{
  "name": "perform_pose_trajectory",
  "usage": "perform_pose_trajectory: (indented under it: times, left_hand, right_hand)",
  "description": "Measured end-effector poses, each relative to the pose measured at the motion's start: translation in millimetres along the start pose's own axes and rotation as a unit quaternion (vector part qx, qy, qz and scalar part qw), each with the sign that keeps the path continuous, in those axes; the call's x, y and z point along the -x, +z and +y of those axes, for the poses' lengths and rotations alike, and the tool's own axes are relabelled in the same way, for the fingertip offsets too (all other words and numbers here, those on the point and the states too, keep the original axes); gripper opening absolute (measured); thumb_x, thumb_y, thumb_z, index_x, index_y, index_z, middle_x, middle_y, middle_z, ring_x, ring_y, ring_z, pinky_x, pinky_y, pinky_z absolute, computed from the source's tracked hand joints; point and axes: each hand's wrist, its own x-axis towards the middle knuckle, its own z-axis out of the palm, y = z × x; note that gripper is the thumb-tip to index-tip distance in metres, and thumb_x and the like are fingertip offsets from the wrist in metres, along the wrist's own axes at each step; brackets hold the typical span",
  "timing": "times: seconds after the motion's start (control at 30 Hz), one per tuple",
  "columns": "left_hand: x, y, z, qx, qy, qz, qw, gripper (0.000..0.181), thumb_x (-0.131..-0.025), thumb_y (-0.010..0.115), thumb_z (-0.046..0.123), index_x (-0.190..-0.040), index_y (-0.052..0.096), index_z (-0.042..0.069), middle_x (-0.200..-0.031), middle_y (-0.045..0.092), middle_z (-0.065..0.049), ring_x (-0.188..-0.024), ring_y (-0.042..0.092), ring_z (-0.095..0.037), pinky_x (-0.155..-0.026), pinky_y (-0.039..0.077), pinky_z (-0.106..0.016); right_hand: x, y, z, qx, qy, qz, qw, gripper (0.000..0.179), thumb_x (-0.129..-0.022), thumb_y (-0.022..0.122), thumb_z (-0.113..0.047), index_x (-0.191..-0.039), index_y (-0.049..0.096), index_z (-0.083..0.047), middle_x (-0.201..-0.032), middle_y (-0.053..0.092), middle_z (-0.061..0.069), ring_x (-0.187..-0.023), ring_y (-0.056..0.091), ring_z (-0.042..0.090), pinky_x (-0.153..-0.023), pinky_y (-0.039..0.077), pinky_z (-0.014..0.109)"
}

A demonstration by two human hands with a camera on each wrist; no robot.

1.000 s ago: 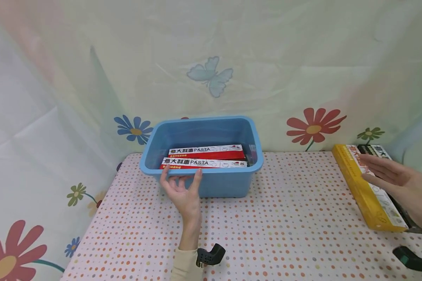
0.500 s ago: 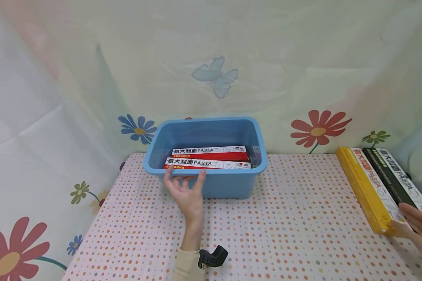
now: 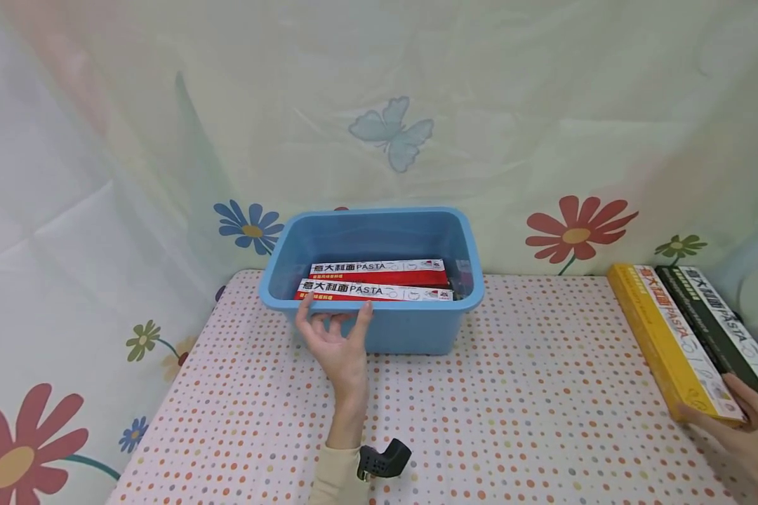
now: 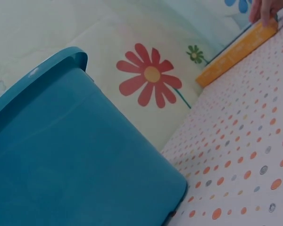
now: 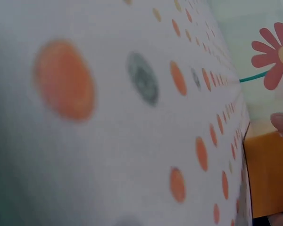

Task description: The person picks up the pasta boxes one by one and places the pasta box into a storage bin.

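A blue plastic bin [image 3: 410, 335] stands at the back of the table, with two red and white pasta boxes [image 3: 410, 293] lying inside. My left hand [image 3: 339, 354] grips its front rim, the fingertips and thumb at the lip. At the right, a yellow pasta box [image 3: 649, 344] lies flat, and my right hand [image 3: 742, 435] pinches its near end, thumb on the left side and fingers on the right. In the right wrist view the end of the yellow box [image 5: 268, 174] shows between thumb and fingers. The left wrist view has the bin's wall [image 4: 85, 150] up close.
A dark green and white pasta box [image 3: 701, 330] lies along the right side of the yellow one. The dotted tablecloth [image 3: 512, 421] covers the table, and a flowered curtain [image 3: 417, 70] hangs behind it.
My right hand has come down from above the two boxes to the near end of the yellow one and taken hold of it. The left hand stays at the bin's rim.
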Motion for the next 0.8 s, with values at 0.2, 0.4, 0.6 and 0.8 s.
perform_pose_trajectory:
  times: [0.2,0.4,0.6,0.8]
  left_hand:
    - [0.4,-0.2,0.2,-0.002,-0.010,0.004,0.9999,0.087,-0.086,0.082,-0.004,-0.154,0.030,0.012,-0.139,0.052,-0.018,-0.102,0.062,-0.027,-0.091,0.060,-0.039]
    - [0.1,-0.5,1.5,-0.002,-0.006,0.004,1.0000,0.086,-0.086,0.082,-0.005,-0.153,0.031,0.012,-0.141,0.046,-0.031,-0.101,0.062,-0.027,-0.091,0.060,-0.037]
    - [0.2,0.4,1.6,0.001,-0.003,0.007,1.0000,0.086,-0.085,0.081,-0.006,-0.153,0.032,0.011,-0.139,0.048,-0.026,-0.100,0.062,-0.026,-0.090,0.060,-0.037]
    - [0.2,0.9,0.8,0.003,-0.003,0.007,1.0000,0.086,-0.084,0.082,-0.007,-0.152,0.032,0.011,-0.137,0.051,-0.021,-0.099,0.062,-0.026,-0.089,0.060,-0.034]
  right_hand:
    - [20.5,-2.2,-22.6,0.057,0.088,-0.015,0.9943,0.125,-0.088,0.065,-0.072,-0.164,-0.012,-0.010,-0.170,-0.008,0.025,-0.155,0.007,0.051,-0.120,0.021,0.068]
    - [23.4,10.7,-25.3,-0.014,0.056,0.027,0.9979,0.107,-0.096,0.074,-0.038,-0.167,-0.001,-0.011,-0.172,-0.003,0.023,-0.157,0.003,0.048,-0.123,0.013,0.068]
    - [26.3,16.7,-34.0,-0.012,0.056,0.062,0.9965,0.098,-0.097,0.072,-0.027,-0.167,0.005,-0.011,-0.172,0.005,0.026,-0.157,0.008,0.048,-0.124,0.012,0.066]
    - [27.7,16.6,-37.4,-0.026,0.069,0.071,0.9947,0.090,-0.099,0.069,-0.023,-0.167,0.011,-0.014,-0.169,0.020,0.028,-0.153,0.023,0.046,-0.125,0.023,0.061]
